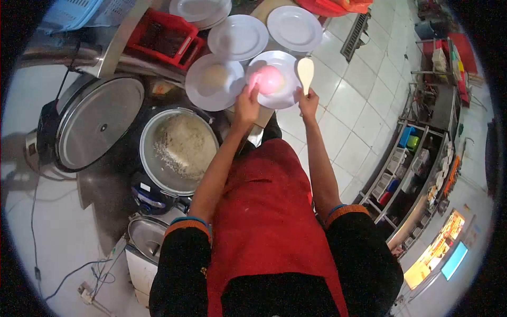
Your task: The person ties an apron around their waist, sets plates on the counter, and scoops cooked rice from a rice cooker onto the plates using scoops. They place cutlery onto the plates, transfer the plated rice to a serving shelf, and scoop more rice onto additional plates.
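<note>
My left hand (246,108) is closed on a pink plastic bowl (270,79), which sits over a white plate (288,98). The bowl's rounded side appears to face up, and its rim hides what is under it. My right hand (308,101) grips a cream-coloured rice paddle (305,71), blade upward, at the right edge of that plate. Beside it on the left, another white plate (198,95) bears a pale mound of rice (215,77). Left of my forearm stands a large open rice cooker pot (150,158) with rice (182,145) inside.
Two more white plates, a middle one (237,37) and a right one (294,28), lie farther back, near a plate stack (199,9). A red crate (161,39) stands behind the pot. The cooker's raised lid (100,124) is at left. Shelving (401,169) lines the right side.
</note>
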### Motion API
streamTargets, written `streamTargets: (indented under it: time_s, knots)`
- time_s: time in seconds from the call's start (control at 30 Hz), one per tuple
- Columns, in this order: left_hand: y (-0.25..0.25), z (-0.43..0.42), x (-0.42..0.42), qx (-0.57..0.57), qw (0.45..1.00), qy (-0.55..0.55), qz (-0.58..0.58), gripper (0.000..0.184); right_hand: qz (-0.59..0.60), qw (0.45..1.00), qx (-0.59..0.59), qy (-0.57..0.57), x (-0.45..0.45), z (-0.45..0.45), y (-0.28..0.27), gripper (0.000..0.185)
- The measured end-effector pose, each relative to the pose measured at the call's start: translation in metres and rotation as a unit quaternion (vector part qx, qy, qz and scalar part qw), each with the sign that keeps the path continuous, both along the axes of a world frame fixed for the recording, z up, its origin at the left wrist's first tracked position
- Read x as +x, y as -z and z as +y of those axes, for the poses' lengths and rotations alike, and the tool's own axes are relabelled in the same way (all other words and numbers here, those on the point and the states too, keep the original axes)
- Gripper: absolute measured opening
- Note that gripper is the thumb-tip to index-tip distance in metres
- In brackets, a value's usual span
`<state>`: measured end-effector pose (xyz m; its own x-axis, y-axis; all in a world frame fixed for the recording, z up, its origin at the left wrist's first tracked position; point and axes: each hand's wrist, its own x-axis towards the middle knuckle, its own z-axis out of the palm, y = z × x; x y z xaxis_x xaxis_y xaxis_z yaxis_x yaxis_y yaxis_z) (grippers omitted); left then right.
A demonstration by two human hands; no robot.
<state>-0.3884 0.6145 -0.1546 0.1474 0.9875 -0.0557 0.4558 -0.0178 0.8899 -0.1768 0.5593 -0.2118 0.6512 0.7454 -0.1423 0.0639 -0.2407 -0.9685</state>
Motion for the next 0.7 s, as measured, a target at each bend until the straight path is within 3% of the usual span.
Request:
streamTargets:
  time_s: [0.03, 0.13, 0.17, 0.2, 0.27, 0.3, 0.37, 0.4, 0.47, 0.6, 0.67, 0.7]
  knots:
    - [0.000, -0.005, -0.023, 0.019, 0.999, -0.009, -0.043, 0.049, 0.002, 1.000, -0.017, -0.006, 0.007, 0.000, 0.003, 0.022]
    - [-0.051, -0.033, -0.103, -0.147, 0.981, -0.079, -0.094, 0.051, 0.030, 0.998, -0.054, -0.017, 0.018, -0.003, 0.006, 0.018]
    - [-0.065, -0.044, -0.129, -0.192, 0.962, -0.128, -0.143, 0.046, -0.031, 0.999, -0.037, -0.014, 0.017, -0.006, -0.004, 0.017]
    - [-0.085, -0.051, -0.153, -0.192, 0.960, -0.149, -0.137, 0.046, -0.044, 0.994, -0.097, -0.013, 0.026, -0.013, 0.001, 0.028]
    - [-0.124, -0.070, -0.207, -0.157, 0.971, -0.162, 0.076, 0.044, -0.120, 0.992, -0.035, -0.007, 0.023, -0.020, -0.013, 0.029]
    - [-0.099, -0.082, -0.244, -0.158, 0.966, -0.187, 0.087, 0.044, -0.159, 0.987, -0.006, -0.003, 0.022, -0.023, -0.020, 0.029]
    - [-0.019, -0.097, -0.309, -0.092, 0.899, -0.150, 0.402, 0.040, -0.159, 0.987, -0.025, -0.018, 0.019, -0.025, -0.037, 0.026]
    - [-0.013, -0.097, -0.317, -0.098, 0.896, -0.160, 0.403, 0.040, -0.142, 0.989, -0.029, -0.028, 0.010, -0.023, -0.053, 0.025]
    - [0.002, -0.090, -0.319, -0.199, 0.855, -0.058, 0.474, 0.038, -0.122, 0.991, -0.035, -0.046, -0.006, -0.016, -0.084, 0.024]
    - [0.120, -0.090, -0.330, -0.176, 0.874, -0.104, 0.441, 0.040, -0.120, 0.983, -0.040, -0.131, -0.029, -0.006, -0.115, 0.024]
    - [0.157, -0.088, -0.327, -0.189, 0.873, -0.141, 0.428, 0.059, -0.098, 0.986, -0.032, -0.135, -0.045, -0.004, -0.124, 0.024]
    - [0.169, -0.092, -0.324, -0.190, 0.876, -0.138, 0.422, 0.059, -0.104, 0.985, -0.034, -0.134, -0.043, -0.007, -0.128, 0.024]
